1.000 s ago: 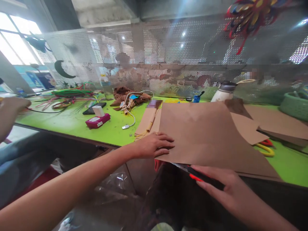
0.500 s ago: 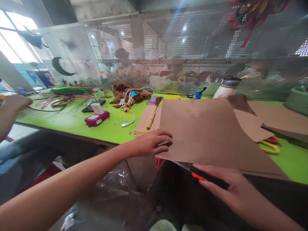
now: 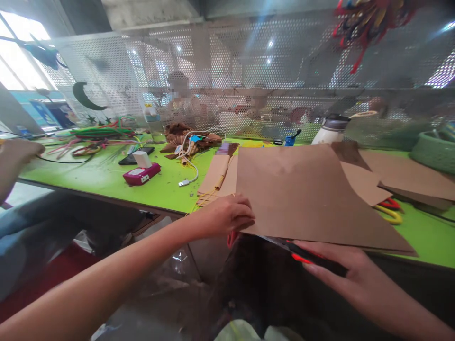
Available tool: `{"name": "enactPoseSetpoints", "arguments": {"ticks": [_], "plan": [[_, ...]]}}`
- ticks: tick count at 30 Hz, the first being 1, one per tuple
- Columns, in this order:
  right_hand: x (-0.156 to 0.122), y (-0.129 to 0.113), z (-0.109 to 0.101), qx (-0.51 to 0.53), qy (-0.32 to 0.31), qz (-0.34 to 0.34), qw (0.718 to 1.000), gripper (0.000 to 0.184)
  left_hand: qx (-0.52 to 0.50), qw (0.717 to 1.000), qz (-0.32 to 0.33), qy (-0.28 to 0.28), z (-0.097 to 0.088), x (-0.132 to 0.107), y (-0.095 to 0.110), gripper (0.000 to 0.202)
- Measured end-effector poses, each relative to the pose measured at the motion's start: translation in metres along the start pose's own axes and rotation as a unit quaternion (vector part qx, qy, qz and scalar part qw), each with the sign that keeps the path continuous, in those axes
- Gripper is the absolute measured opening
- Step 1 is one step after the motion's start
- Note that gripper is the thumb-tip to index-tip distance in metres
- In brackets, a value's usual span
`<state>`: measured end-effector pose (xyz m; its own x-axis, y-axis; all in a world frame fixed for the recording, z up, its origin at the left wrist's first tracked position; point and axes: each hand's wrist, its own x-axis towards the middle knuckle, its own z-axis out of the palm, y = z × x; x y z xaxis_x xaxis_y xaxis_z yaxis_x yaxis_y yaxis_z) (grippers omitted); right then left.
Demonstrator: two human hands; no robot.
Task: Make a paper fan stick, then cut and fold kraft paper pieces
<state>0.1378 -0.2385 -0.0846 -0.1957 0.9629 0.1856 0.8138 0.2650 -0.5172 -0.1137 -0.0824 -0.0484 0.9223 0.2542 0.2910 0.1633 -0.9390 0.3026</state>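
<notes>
We see a large brown paper sheet (image 3: 302,194) lying on the green counter (image 3: 149,192), with its near edge hanging past the counter's front rim. Our left hand (image 3: 227,215) sits at the sheet's near-left corner, fingers curled down over the edge and pinching it, so the sheet spreads away to the right of that hand and beyond it. Our right hand (image 3: 341,274) is lower and to the right, below the counter's rim, closed around the red-and-black handle of a cutting tool (image 3: 309,256). The tool's metal blade points left and meets the underside of the sheet's near edge, between our two hands. The far-right part of the sheet lifts slightly off the counter. Just left of the sheet lie folded brown paper strips (image 3: 216,173), and further left a pink box (image 3: 141,173) with a white cable (image 3: 190,173) near it. To the right, more brown paper pieces (image 3: 408,177) overlap, and yellow-and-red scissors (image 3: 389,211) lie partly under them. A white flask (image 3: 332,129) stands behind the sheet, by the perforated screen (image 3: 249,61). Another person's hand (image 3: 17,154) rests at the counter's far-left end.
</notes>
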Motion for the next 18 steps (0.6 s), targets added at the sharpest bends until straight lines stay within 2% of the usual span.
{"name": "enactPoseSetpoints", "arguments": {"ticks": [3, 10, 18], "plan": [[0.000, 0.001, 0.000, 0.004, -0.004, 0.004, 1.000, 0.032, -0.030, 0.999, -0.012, -0.011, -0.001, -0.007, 0.002, 0.024], [0.001, 0.000, -0.001, 0.020, -0.009, 0.004, 1.000, 0.032, -0.060, 0.998, -0.035, 0.001, 0.000, -0.018, 0.003, 0.027], [0.006, -0.009, -0.002, 0.037, -0.010, 0.010, 0.999, 0.032, -0.049, 0.998, -0.039, -0.001, -0.002, -0.021, 0.005, 0.027]]}}
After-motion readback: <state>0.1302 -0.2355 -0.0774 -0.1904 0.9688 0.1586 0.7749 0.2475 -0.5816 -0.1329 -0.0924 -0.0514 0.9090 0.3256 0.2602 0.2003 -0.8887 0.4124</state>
